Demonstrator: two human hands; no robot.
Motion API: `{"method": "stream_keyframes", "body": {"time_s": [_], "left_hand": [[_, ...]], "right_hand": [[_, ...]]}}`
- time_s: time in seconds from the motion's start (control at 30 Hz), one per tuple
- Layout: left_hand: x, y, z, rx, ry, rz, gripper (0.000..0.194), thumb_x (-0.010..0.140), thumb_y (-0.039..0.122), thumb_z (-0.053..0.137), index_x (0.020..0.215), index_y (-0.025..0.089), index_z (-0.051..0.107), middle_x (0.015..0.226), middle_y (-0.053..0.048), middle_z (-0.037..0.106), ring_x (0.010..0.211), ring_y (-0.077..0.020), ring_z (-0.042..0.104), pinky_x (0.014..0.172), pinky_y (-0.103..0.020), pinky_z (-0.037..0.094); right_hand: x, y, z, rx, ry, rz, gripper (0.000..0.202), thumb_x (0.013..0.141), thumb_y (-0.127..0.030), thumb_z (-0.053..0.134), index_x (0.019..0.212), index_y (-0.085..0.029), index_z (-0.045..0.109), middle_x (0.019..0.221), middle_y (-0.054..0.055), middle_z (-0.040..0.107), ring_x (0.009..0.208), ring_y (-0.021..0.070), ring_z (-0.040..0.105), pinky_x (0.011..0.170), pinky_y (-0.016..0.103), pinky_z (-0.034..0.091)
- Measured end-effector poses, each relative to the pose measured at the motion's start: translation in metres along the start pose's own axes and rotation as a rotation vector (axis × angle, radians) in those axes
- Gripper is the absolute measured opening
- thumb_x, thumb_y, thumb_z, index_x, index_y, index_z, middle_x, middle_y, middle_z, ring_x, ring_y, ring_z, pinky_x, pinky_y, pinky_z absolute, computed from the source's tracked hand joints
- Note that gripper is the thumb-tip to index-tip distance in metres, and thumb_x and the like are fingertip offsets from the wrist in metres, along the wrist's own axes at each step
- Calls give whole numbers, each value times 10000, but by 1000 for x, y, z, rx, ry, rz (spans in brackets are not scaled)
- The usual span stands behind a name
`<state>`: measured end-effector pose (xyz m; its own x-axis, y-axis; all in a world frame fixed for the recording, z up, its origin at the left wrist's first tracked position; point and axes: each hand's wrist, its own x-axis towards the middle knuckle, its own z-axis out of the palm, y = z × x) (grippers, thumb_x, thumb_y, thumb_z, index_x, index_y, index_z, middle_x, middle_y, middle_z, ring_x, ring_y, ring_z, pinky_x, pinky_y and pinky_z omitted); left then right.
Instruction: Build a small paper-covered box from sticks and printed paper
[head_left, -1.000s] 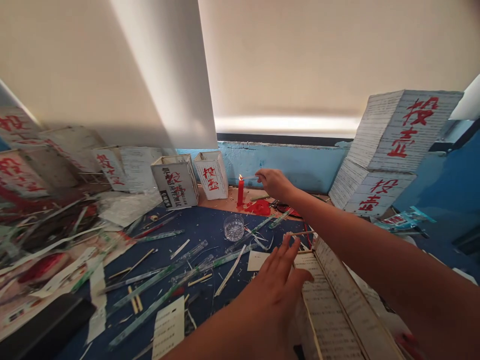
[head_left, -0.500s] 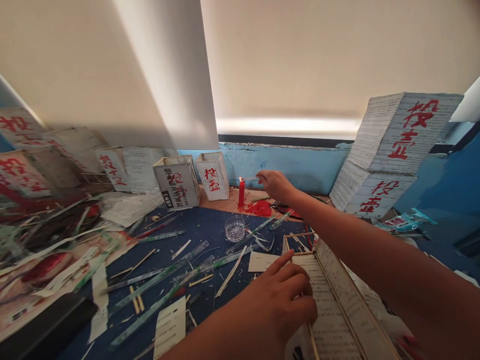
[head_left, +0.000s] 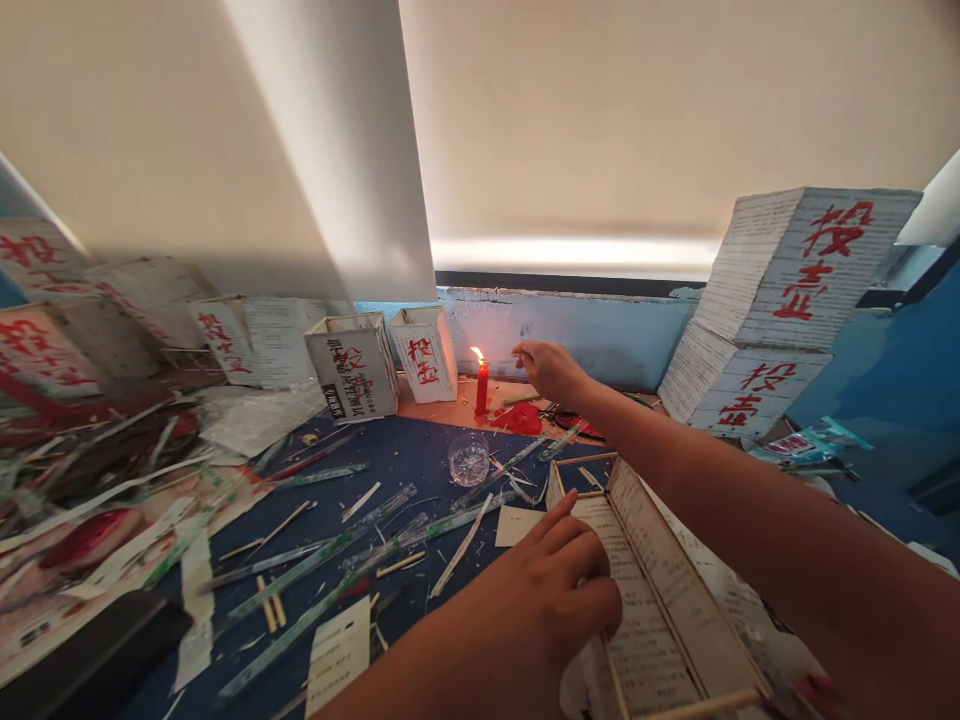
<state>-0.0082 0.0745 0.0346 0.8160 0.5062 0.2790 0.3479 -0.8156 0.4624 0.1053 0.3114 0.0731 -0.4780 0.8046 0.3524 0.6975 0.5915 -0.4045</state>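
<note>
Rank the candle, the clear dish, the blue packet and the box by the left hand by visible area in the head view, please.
Box, partly because it sits nearest
Blue packet
Clear dish
Candle

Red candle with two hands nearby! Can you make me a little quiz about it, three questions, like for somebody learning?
1. Which is nearer the red candle? A: the left hand. B: the right hand.
2. True or false: the red candle is lit.
3. Fill in: seen from the head camera, the clear round dish is in ____ of the red candle.

Key: 1. B; 2. true; 3. front.
</note>
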Motion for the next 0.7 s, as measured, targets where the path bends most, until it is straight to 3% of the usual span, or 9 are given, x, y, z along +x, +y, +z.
{"method": "stream_keyframes", "body": {"time_s": [0.13, 0.27, 0.33, 0.4, 0.5, 0.6, 0.7], "left_hand": [[-3, -6, -2, -69, 53, -48, 509, 712, 624, 789, 1028, 254, 641, 1147, -82, 631, 1209, -326, 588, 1293, -579, 63], [-7, -6, -11, -170, 167, -208, 901, 548, 713, 876, 1279, 270, 591, 1459, -151, 510, 1370, -425, 480, 1225, -621, 293], [-8, -6, -15, -180, 187, -322, 1019, 578, 704, 880, 1425, 283, 499, 1592, -166, 380, 1441, -444, 409, 1177, -608, 385], [-9, -7, -18, -179, 227, -445, 942, 737, 694, 791, 1498, 279, 423, 1636, -170, 323, 1481, -424, 364, 1180, -599, 382], [-5, -9, -16, -273, 320, -645, 683, 941, 659, 579, 1448, 216, 472, 1516, -187, 490, 1400, -369, 474, 1146, -558, 411], [1, -13, -11, -384, 336, -773, 610, 987, 644, 497, 1360, 163, 535, 1227, -165, 675, 1078, -299, 665, 926, -462, 538], [4, -15, -9, -412, 320, -811, 625, 962, 661, 524, 1325, 154, 559, 1028, -110, 714, 839, -247, 676, 744, -394, 534]], "right_hand": [[-2, -1, -1, 111, 22, 36, 279, 1009, -345, 660, 1234, -181, 665, 1249, 87, 688, 1053, 238, 694, 902, 458, 590], [-4, 3, -11, 290, 93, 118, 270, 1018, -358, 646, 1216, -175, 667, 1177, 75, 707, 964, 212, 709, 836, 417, 608], [-5, 7, -23, 401, 144, 166, 275, 1031, -373, 625, 1220, -176, 660, 1120, 65, 714, 879, 186, 711, 768, 375, 615], [-8, 14, -38, 510, 208, 207, 305, 1045, -390, 597, 1260, -177, 635, 1068, 54, 714, 789, 162, 699, 695, 335, 608], [-19, 23, -63, 644, 299, 243, 316, 1061, -403, 558, 1281, -184, 613, 1022, 43, 714, 675, 126, 655, 602, 281, 570], [-35, 29, -80, 747, 350, 266, 222, 1061, -368, 542, 1161, -209, 661, 991, 47, 739, 581, 90, 579, 535, 239, 503], [-56, 32, -87, 841, 363, 292, 163, 1021, -361, 582, 1039, -241, 691, 956, 46, 764, 542, 90, 539, 501, 242, 452]]}}
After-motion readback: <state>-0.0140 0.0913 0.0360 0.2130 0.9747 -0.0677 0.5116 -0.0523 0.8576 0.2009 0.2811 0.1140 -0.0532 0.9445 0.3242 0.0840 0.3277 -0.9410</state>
